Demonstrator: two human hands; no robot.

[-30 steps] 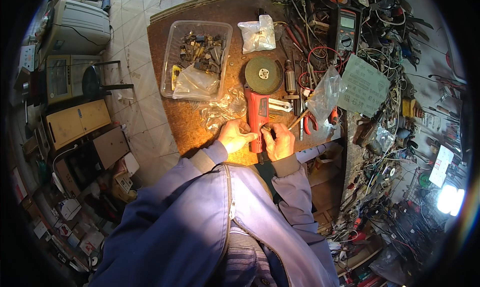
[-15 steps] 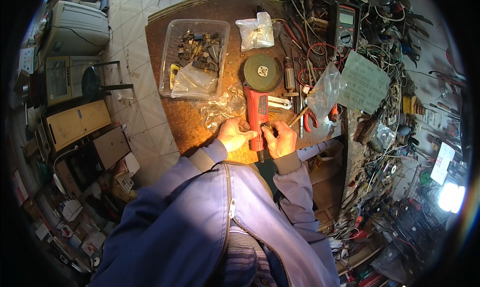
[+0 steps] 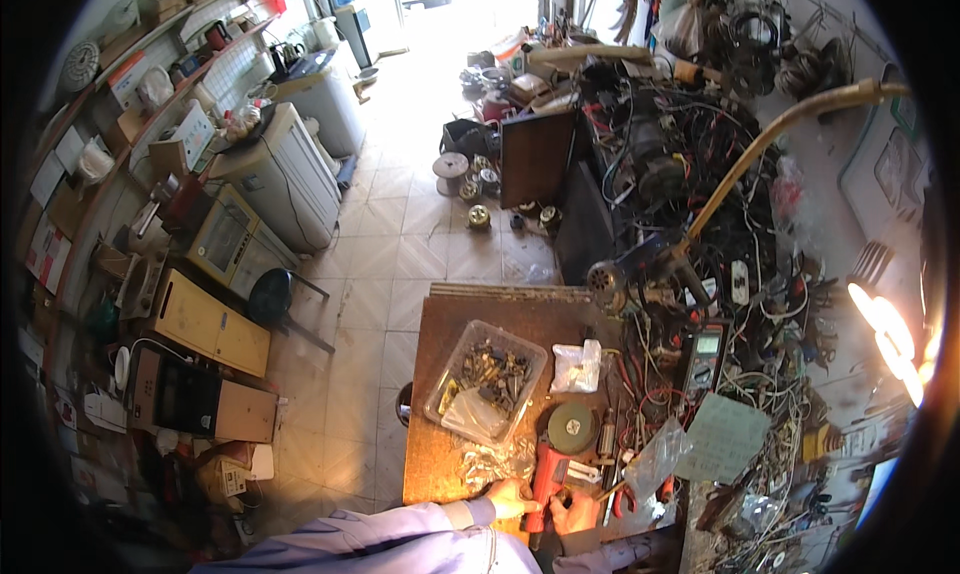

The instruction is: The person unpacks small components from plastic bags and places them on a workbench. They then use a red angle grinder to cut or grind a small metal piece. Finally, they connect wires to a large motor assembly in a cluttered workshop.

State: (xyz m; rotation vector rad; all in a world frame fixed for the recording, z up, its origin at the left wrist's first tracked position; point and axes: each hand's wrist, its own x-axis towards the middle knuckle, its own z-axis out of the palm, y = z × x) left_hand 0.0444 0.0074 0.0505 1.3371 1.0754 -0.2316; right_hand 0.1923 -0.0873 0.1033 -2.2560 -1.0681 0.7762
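Two hands meet at the bottom centre of the frame, both on a red grinder [image 3: 552, 471] that lies on a brown bench [image 3: 450, 324]. The left hand [image 3: 508, 497] is closed loosely on the left side of the grinder's red body, its fingers curled against it. The right hand [image 3: 577, 511] holds the lower right of the body; how tightly it closes I cannot tell, since the frame edge cuts it. The grinder's grey disc [image 3: 572, 427] points up the frame, away from both hands, so the tool runs from the grip up toward mid-bench.

Going left to right: at far left, shelves and boxes crowd the wall, with a yellow cabinet [image 3: 212, 322] and a black stool [image 3: 272, 296] below them. Beside these a tiled floor [image 3: 400, 244] runs open from the bench's left edge up to the bright top of the frame. The bench's left edge sits just left of the left hand, with bare board above it. A clear tray [image 3: 487, 382] of metal parts stands up and left of the disc, a crumpled bag [image 3: 493, 461] between tray and left hand, and a white bag [image 3: 580, 366] right of the tray. Right of the grinder the bench is packed: a clear bag [image 3: 655, 456], a multimeter [image 3: 706, 354], a green sheet [image 3: 727, 438] and a tangle of wires [image 3: 780, 374] reaching the right edge, where a lamp [image 3: 885, 324] glares.
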